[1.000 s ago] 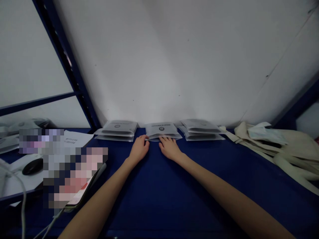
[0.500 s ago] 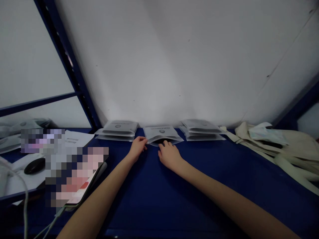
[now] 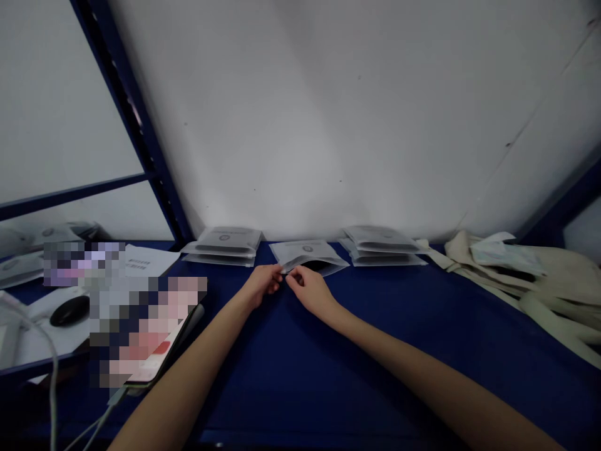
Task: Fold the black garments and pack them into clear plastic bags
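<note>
A frosted zip bag (image 3: 307,250) with a printed logo lies at the back middle of the blue table, its near mouth gaping and dark inside. My left hand (image 3: 263,283) pinches the left corner of that mouth. Close beside it, my right hand (image 3: 310,288) has thumb and fingertips pressed together on the bag's edge near the same corner. Stacked frosted bags (image 3: 225,241) stand to the left, and another stack of frosted bags (image 3: 380,241) to the right; neither hand touches them.
At the left lie a phone (image 3: 154,360) with a cable, a black mouse (image 3: 70,311), papers (image 3: 150,260) and more bags (image 3: 21,269). Cream cloth bags (image 3: 563,275) are heaped at the right. A white wall (image 3: 328,125) rises behind the table (image 3: 300,382).
My right hand has moved left from the middle of the bag's mouth to the left corner, its fingers closing. My left hand has shifted slightly right, keeping its pinch.
</note>
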The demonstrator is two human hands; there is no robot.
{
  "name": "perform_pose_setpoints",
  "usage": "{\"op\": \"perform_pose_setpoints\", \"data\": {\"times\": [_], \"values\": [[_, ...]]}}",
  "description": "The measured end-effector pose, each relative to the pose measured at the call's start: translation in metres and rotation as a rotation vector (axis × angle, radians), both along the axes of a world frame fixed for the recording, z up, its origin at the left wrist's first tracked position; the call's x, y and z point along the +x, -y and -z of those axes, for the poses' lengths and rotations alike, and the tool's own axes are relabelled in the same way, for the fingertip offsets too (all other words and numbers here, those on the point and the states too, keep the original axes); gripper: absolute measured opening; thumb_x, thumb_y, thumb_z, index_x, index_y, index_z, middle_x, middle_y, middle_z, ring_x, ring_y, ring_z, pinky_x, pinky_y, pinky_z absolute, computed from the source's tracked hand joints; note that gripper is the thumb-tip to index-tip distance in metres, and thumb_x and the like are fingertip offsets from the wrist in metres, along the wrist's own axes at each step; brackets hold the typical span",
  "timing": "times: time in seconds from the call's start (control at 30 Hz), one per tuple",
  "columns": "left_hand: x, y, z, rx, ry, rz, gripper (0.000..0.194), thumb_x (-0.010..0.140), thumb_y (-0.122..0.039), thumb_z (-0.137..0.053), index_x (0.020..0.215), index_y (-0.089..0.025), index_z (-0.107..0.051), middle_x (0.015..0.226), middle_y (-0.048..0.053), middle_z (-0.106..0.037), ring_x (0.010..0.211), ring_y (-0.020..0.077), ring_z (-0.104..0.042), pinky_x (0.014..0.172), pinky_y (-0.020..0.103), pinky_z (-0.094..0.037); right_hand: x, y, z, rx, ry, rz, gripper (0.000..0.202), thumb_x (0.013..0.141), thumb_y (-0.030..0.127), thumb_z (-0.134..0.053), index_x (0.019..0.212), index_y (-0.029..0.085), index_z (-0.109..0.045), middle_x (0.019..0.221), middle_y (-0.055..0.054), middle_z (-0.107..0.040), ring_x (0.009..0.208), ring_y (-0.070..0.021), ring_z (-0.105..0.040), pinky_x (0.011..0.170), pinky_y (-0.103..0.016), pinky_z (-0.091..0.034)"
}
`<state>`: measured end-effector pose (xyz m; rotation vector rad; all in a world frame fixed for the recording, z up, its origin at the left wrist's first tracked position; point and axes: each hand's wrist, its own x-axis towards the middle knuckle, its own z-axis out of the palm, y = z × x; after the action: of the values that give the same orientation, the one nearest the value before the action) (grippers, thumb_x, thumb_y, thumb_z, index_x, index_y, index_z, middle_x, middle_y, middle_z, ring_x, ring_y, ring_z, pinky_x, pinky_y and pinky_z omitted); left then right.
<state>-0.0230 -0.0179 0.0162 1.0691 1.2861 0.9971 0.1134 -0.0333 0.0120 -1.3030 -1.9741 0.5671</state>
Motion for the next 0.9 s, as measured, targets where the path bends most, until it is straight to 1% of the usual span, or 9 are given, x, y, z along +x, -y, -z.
{"op": "perform_pose_setpoints", "data": {"times": [0.03, 0.1, 0.2, 0.27, 0.37, 0.5, 0.67, 0.8, 0.9], "values": [[0.001, 0.001, -0.001, -0.006, 0.009, 0.025, 0.022, 0.072, -0.023, -0.048, 0.051, -0.014, -0.047, 0.046, -0.004, -0.045, 0.034, 0.0032, -0.035, 0.037, 0.019, -0.020, -0.002, 0.001, -0.002, -0.090, -0.061, -0.004, 0.014, 0.083, 0.021, -0.051, 0.073, 0.016, -0.059, 0.071, -0.001, -0.061, 0.064, -0.0122, -0.054, 0.061, -0.024, -0.040], [0.004, 0.005, -0.002, -0.002, 0.024, 0.073, 0.022, 0.069, -0.021, -0.047, 0.049, -0.015, -0.045, 0.043, -0.005, -0.041, 0.034, 0.0029, -0.033, 0.037, 0.019, -0.019, -0.005, 0.003, -0.006, -0.345, -0.225, -0.019, 0.024, 0.087, 0.026, -0.048, 0.068, 0.015, -0.057, 0.062, 0.000, -0.057, 0.052, -0.0091, -0.051, 0.050, -0.021, -0.036], [0.009, 0.009, -0.005, -0.001, 0.047, 0.045, 0.023, 0.069, -0.021, -0.046, 0.047, -0.016, -0.039, 0.040, -0.006, -0.035, 0.033, 0.0029, -0.030, 0.037, 0.019, -0.017, -0.003, 0.004, -0.012, -0.733, -0.512, -0.032, 0.031, 0.090, 0.034, -0.042, 0.071, 0.014, -0.057, 0.058, 0.001, -0.056, 0.043, -0.0058, -0.048, 0.039, -0.017, -0.030], [0.011, 0.010, -0.006, -0.022, 0.082, -0.005, 0.024, 0.069, -0.022, -0.046, 0.047, -0.017, -0.037, 0.040, -0.007, -0.033, 0.033, 0.0027, -0.028, 0.037, 0.019, -0.017, 0.000, 0.004, -0.014, -0.869, -0.643, -0.043, 0.031, 0.090, 0.036, -0.045, 0.074, 0.012, -0.058, 0.057, 0.001, -0.057, 0.042, -0.0049, -0.049, 0.037, -0.015, -0.032], [0.012, 0.010, -0.007, -0.057, 0.164, -0.032, 0.023, 0.071, -0.023, -0.047, 0.051, -0.018, -0.037, 0.041, -0.008, -0.032, 0.033, 0.0021, -0.026, 0.037, 0.018, -0.016, 0.002, 0.002, -0.013, -0.985, -0.818, -0.065, 0.025, 0.089, 0.030, -0.049, 0.074, 0.012, -0.058, 0.057, 0.002, -0.057, 0.042, -0.0041, -0.050, 0.038, -0.013, -0.036], [0.012, 0.010, -0.008, -0.119, 0.258, 0.020, 0.021, 0.072, -0.023, -0.048, 0.054, -0.018, -0.037, 0.042, -0.009, -0.029, 0.033, 0.0019, -0.024, 0.037, 0.017, -0.014, 0.000, 0.001, -0.013, -1.102, -0.998, -0.066, 0.025, 0.091, 0.026, -0.047, 0.070, 0.013, -0.054, 0.052, 0.004, -0.053, 0.040, -0.0031, -0.048, 0.039, -0.012, -0.038], [0.014, 0.013, -0.009, -0.163, 0.208, 0.113, 0.024, 0.077, -0.024, -0.042, 0.054, -0.016, -0.039, 0.041, -0.009, -0.031, 0.032, 0.0017, -0.021, 0.036, 0.017, -0.013, -0.002, 0.001, -0.013, -1.094, -1.024, -0.116, 0.029, 0.090, 0.030, -0.046, 0.066, 0.015, -0.050, 0.049, 0.006, -0.047, 0.035, -0.0023, -0.040, 0.036, -0.013, -0.034], [0.017, 0.015, -0.009, -0.137, 0.178, 0.084, 0.025, 0.078, -0.022, -0.042, 0.054, -0.016, -0.040, 0.041, -0.008, -0.031, 0.032, 0.0012, -0.019, 0.036, 0.017, -0.012, -0.005, 0.002, -0.012, -1.052, -1.036, -0.086, 0.029, 0.089, 0.026, -0.045, 0.062, 0.015, -0.046, 0.046, 0.007, -0.043, 0.033, -0.0015, -0.034, 0.034, -0.012, -0.029], [0.019, 0.015, -0.009, -0.083, 0.205, 0.053, 0.025, 0.076, -0.019, -0.040, 0.052, -0.016, -0.038, 0.040, -0.009, -0.028, 0.032, 0.0012, -0.017, 0.036, 0.017, -0.011, -0.009, 0.000, -0.013, -1.005, -1.063, -0.055, 0.029, 0.087, 0.021, -0.043, 0.058, 0.016, -0.043, 0.044, 0.008, -0.040, 0.032, -0.0014, -0.030, 0.033, -0.013, -0.025]]}}
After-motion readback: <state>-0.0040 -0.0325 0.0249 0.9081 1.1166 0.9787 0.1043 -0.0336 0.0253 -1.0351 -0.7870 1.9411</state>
